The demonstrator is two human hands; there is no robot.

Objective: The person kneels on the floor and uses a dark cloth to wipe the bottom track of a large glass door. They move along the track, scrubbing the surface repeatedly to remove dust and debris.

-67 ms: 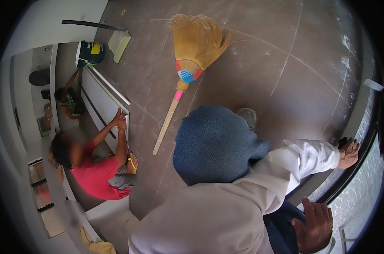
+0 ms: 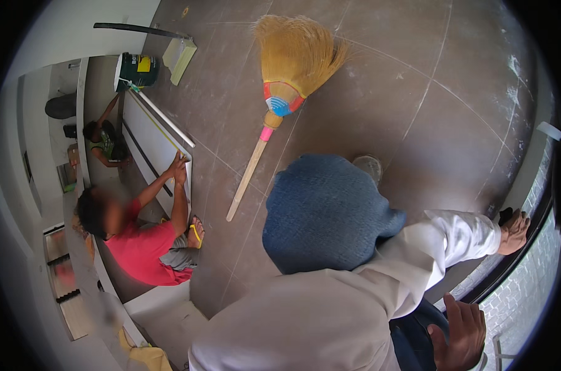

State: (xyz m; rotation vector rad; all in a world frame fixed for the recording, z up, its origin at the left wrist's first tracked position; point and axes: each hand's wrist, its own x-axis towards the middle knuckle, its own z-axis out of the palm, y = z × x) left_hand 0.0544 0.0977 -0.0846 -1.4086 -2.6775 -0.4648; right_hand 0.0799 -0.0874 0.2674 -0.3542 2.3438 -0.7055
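Observation:
My left hand (image 2: 513, 232), at the end of a white sleeve, reaches to the far right beside a black-edged sill (image 2: 538, 232). Its fingers are bent and close together, and a small black thing (image 2: 506, 216) shows next to them; what they grip is hidden. Lower right, my right hand (image 2: 463, 334) has its fingers apart and nothing in it, over my dark blue trouser leg (image 2: 416, 337). My raised knee in blue denim (image 2: 330, 213) fills the middle, with a shoe (image 2: 368, 166) beyond it.
A straw broom (image 2: 286, 74) lies on the brown tiled floor. At left a person in red (image 2: 147, 250) crouches at a long white panel (image 2: 150, 133), and another person (image 2: 107, 142) is farther back. Near the wall are a dark green bucket (image 2: 138, 70) and a dustpan (image 2: 180, 60).
The view has shifted slightly, so the broom and my knee sit a little farther right. My hands keep nearly the same pose.

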